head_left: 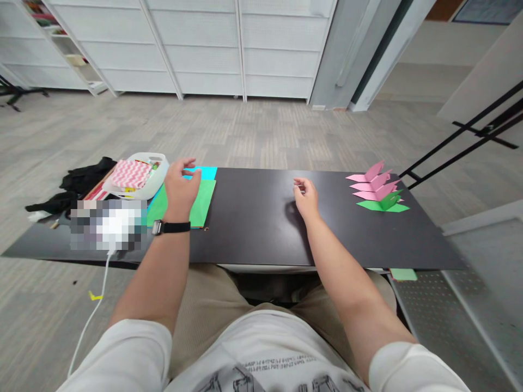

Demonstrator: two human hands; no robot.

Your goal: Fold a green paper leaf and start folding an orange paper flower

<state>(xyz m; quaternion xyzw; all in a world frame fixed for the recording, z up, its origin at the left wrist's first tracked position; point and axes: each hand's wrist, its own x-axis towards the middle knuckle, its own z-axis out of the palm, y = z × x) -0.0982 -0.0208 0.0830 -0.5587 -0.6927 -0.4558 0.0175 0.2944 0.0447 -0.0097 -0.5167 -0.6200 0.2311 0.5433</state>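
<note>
My left hand (pixel 183 188) hangs over a stack of coloured paper on the left of the table, fingers stretched out, thumb apart, holding nothing. Green paper (pixel 203 204) lies uppermost, and a strip of blue paper (pixel 209 173) sticks out at its far edge. Above bare tabletop right of the middle is my right hand (pixel 306 198); its fingers are loosely bent and nothing shows in them. Folded pink paper birds (pixel 378 188) stand in a row at the table's right, with a green paper bird (pixel 386 203) closest to me.
A white basket (pixel 157 182) with a pink zigzag-patterned item stands at the left, beside black cloth (pixel 87 177). A white cable (pixel 96 305) runs off the dark table's (pixel 253 218) near edge. Black metal bars (pixel 461 136) rise beyond the right end.
</note>
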